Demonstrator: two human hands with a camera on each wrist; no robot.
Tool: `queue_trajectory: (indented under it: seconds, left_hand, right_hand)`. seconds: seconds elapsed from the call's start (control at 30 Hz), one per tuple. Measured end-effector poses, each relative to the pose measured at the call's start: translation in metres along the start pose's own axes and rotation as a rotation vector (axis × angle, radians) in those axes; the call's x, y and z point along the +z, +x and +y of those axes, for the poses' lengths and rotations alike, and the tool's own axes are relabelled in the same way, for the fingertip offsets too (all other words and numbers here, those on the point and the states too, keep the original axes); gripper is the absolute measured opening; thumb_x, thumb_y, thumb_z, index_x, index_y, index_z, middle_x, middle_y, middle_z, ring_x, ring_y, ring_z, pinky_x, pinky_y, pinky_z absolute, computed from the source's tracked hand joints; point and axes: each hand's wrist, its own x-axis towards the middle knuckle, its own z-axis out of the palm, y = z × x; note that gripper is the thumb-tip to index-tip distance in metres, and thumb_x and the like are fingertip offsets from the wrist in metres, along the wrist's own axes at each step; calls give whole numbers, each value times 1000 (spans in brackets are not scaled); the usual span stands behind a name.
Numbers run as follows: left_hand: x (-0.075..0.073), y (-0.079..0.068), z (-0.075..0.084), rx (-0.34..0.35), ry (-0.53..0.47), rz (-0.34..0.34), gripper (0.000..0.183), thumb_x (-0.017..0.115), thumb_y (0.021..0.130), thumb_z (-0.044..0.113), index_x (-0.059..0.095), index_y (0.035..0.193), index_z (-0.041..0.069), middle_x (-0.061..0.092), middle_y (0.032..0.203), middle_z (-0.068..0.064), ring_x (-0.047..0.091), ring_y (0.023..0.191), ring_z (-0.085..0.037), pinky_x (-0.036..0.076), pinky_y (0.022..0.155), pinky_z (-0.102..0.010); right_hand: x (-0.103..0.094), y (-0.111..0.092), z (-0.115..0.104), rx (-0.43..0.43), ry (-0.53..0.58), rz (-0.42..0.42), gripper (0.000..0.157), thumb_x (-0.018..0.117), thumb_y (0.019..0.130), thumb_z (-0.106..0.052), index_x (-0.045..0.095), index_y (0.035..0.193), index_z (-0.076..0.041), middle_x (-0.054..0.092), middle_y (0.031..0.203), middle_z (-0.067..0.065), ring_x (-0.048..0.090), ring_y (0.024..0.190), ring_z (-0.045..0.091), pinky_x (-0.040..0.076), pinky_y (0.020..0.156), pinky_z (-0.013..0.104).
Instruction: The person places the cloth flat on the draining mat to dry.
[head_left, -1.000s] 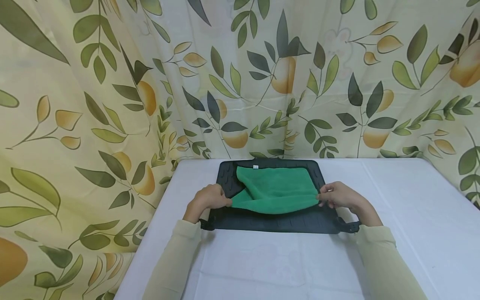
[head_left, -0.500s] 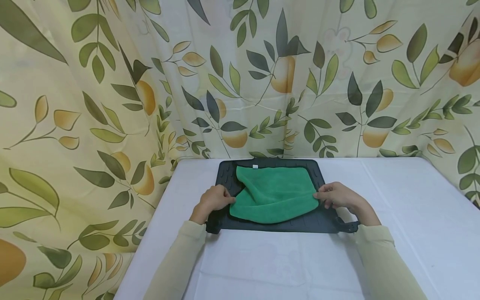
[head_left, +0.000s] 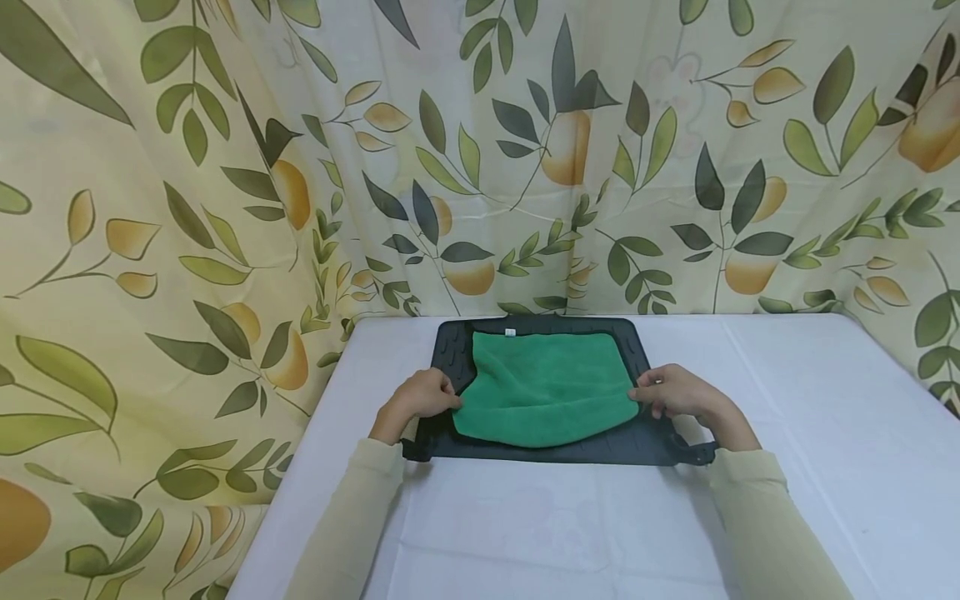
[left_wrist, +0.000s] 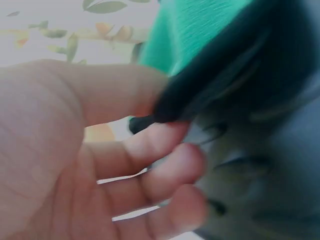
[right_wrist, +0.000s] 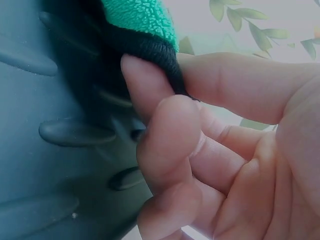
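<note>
A green cloth [head_left: 555,383] with dark edging and a small white tag lies over a black ridged mat or tray [head_left: 495,450]. My left hand [head_left: 420,395] pinches the cloth's near left corner between thumb and index finger; in the left wrist view its dark edge [left_wrist: 200,80] sits in that pinch, the other fingers loosely bent below. On the other side, my right hand [head_left: 678,392] pinches the near right corner. The right wrist view shows the black hem [right_wrist: 150,52] between thumb and index finger, above the ridged black surface [right_wrist: 30,150].
The black piece lies on a table with a white cover [head_left: 555,533], near its far edge. Behind and to the left hangs a curtain [head_left: 465,167] printed with leaves and fruit. Dark straps or corner pieces [head_left: 693,452] show by the wrists.
The cloth's near edge has come down toward me over the black mat or tray. Its left side has spread out, and the deep fold there has flattened. Both hands keep their pinch.
</note>
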Motion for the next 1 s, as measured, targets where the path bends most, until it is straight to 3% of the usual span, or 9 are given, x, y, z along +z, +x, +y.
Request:
queue_trajectory:
  seconds: [0.13,0.27,0.33,0.53,0.63,0.83,1.0]
  left_hand:
    - [-7,-3,-5,3,-41,-103,35,74,93,25,61,64,11,51,61,4,48,59,-12,38,55,-26]
    - [-8,-3,-7,25,-51,-144,29,73,94,26,66,72,10,57,65,3,53,63,-13,42,58,-26]
    - [-7,-2,-7,31,-52,-106,25,72,95,29,69,79,10,60,71,2,55,66,-14,43,60,-27]
    - [-5,10,-4,13,-69,137,24,69,97,36,71,98,12,67,89,-2,60,78,-17,46,66,-31]
    - [-4,21,-3,1,-83,219,28,67,98,37,72,102,10,69,92,-5,62,81,-20,49,70,-34]
    - [-3,56,-2,-32,-90,294,37,62,100,42,75,106,8,74,100,-7,68,90,-24,54,81,-40]
    - [-2,84,-1,-68,-116,274,44,59,101,45,69,77,9,57,70,2,55,68,-16,44,64,-29]
  right_hand:
    - [-1,1,0,5,-3,-7,25,64,100,-27,65,104,-2,57,70,-2,57,67,15,41,59,27]
    - [-2,1,-1,10,-6,-4,28,62,101,-28,66,106,-1,60,75,-1,59,73,17,43,61,28]
    - [-4,1,-1,18,-6,15,31,61,101,-29,68,110,0,63,81,1,60,77,18,44,64,30]
    - [-12,3,-1,54,22,84,35,59,102,-28,66,116,3,72,100,10,63,87,20,52,71,32]
    - [-16,10,-3,58,20,94,36,59,103,-30,65,116,3,71,105,12,64,88,19,53,73,32]
    - [-24,39,-8,24,-10,103,45,58,104,-29,57,131,8,67,112,18,66,91,19,54,74,31]
    - [-29,65,-12,4,-9,107,49,55,105,-24,49,138,11,65,112,19,65,85,14,53,71,29]
